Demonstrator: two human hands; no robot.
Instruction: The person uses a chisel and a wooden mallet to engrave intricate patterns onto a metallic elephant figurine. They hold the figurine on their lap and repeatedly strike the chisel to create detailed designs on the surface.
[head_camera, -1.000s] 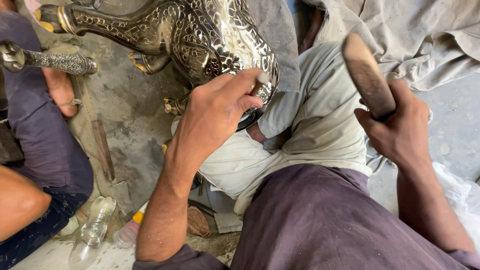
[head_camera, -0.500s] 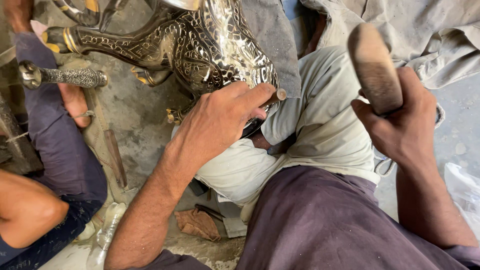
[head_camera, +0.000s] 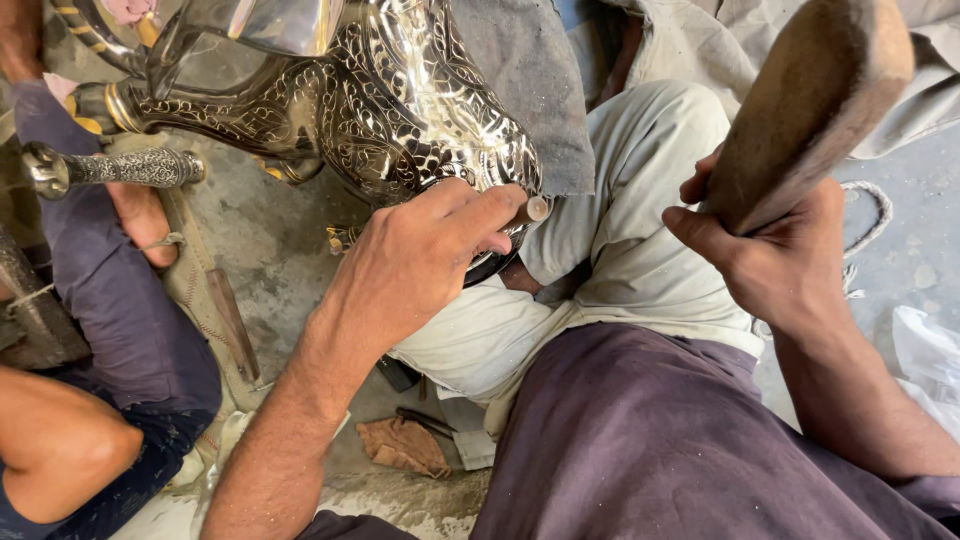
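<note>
In the upper middle of the frame a large engraved metal vessel (head_camera: 400, 110) lies tilted across the person's lap, its polished body dense with chased pattern and partly draped by a grey cloth (head_camera: 530, 90). The left hand (head_camera: 420, 265) presses against its lower curve, fingers (head_camera: 490, 215) closed together around a thin punch (head_camera: 530, 210) whose blunt end pokes out past the knuckles toward the metal. The right hand (head_camera: 770, 260), at the right of the frame, is clamped around the handle of a wooden mallet (head_camera: 810, 100) raised to the upper right corner, well apart from the punch.

The vessel looks heavy and rigid, with a slick, mirror-bright skin that would slide under a bare palm; its thin wall probably dents if struck carelessly. The safest hold seems to be the broad belly braced against the thigh, or the narrow neck at the upper left, rather than the ornate spout. The punch is small, stiff and easy to let slip, so it wants a tight pinch near its tip.

At the left edge another person's hand (head_camera: 140, 220) rests below a patterned metal handle piece (head_camera: 120, 168).
</note>
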